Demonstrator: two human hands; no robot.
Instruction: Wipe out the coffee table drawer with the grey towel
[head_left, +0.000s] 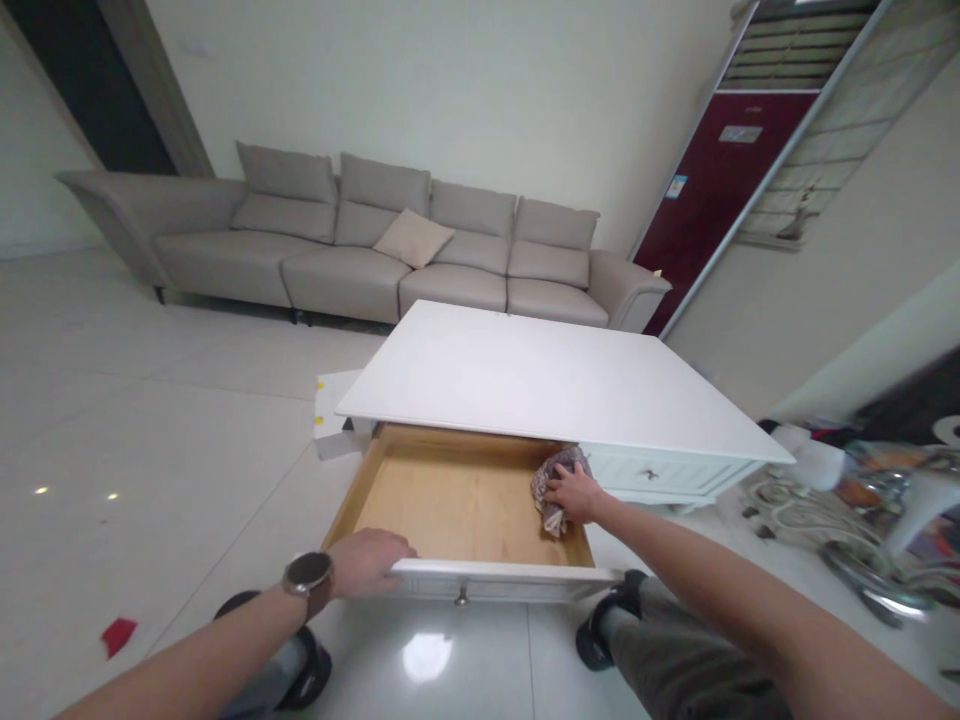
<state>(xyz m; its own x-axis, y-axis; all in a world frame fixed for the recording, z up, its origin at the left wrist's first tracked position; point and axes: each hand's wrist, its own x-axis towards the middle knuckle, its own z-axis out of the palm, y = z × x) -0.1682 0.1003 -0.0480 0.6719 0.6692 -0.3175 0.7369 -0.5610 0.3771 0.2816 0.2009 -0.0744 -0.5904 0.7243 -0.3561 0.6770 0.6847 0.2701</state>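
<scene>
Cloth [543,484], gray-brown w/ pattern, is bunched up at R side wall of the pulled-out drawer [450,500], nr its back R corner. R hand [574,493] grips it, fingers bent over the bunch. L hand [373,560], a bit blurred, is on top edge of drawer front at the front L corner; can't tell if it's gripping or just resting. Watch [308,572] on L wrist, dark face up. Drawer's bottom is bare wood, front is white w/ a metal knob [461,596] approx mid-width.

White table [525,375] carries the drawer under its near edge, L half; 2nd drawer [651,474], R half, is pushed in. White box [334,415] on floor just beside table's near L corner. Red scrap [118,636] on floor, well apart. Sofa [450,290] beyond table's far edge, w/ beige cushion [414,238] approx mid-seat.
</scene>
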